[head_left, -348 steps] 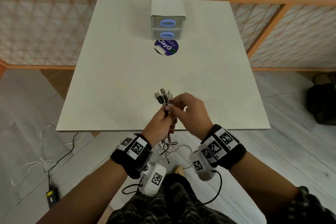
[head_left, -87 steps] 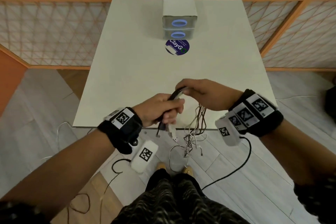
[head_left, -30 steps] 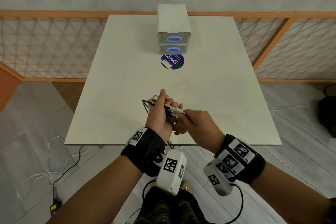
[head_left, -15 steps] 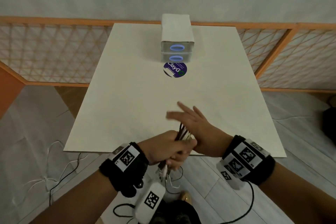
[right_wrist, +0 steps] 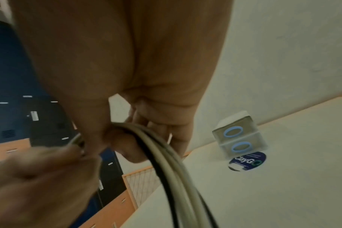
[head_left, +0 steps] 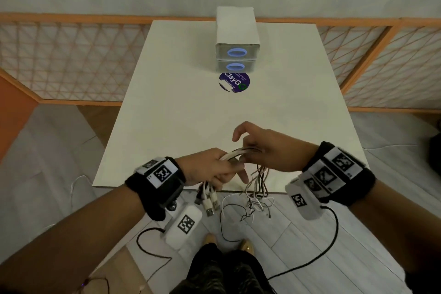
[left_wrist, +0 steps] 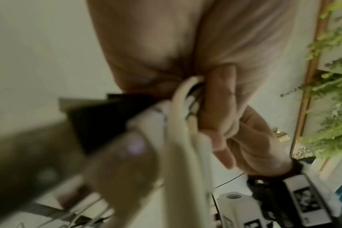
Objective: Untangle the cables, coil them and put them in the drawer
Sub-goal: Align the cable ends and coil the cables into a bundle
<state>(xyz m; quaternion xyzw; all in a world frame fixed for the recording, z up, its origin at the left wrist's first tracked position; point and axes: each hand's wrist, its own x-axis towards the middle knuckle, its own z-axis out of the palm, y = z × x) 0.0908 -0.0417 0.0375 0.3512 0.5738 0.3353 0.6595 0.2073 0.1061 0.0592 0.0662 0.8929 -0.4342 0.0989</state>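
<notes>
A white table [head_left: 181,126] stood against an orange lattice railing [head_left: 59,62], and the person stood at its near edge. At the middle of the far edge sat a small unit of two stacked drawers [head_left: 237,55], each with a blue ring handle, both closed. Just in front of it a round purple sticker [head_left: 233,81] lay flat on the table.

The bundle of cables [head_left: 241,152], white and dark strands together, was held over the near edge of the table, bridging the two hands. The left hand [head_left: 210,169] was closed in a fist around the bundle; from below that fist the USB plug ends [head_left: 210,200] hung past the table's edge. The left wrist view showed the strands [left_wrist: 178,108] running between its curled fingers [left_wrist: 215,108].

The right hand [head_left: 267,148] sat just to the right of the left, nearly touching it. In the right wrist view its thumb and lower fingers curled around the cables [right_wrist: 166,154], while in the head view its index finger stood out loosely bent above them. From under this hand the long loose strands [head_left: 257,184] dropped over the near edge and ended in a tangle [head_left: 253,207] below, above the grey floor [head_left: 298,234].
</notes>
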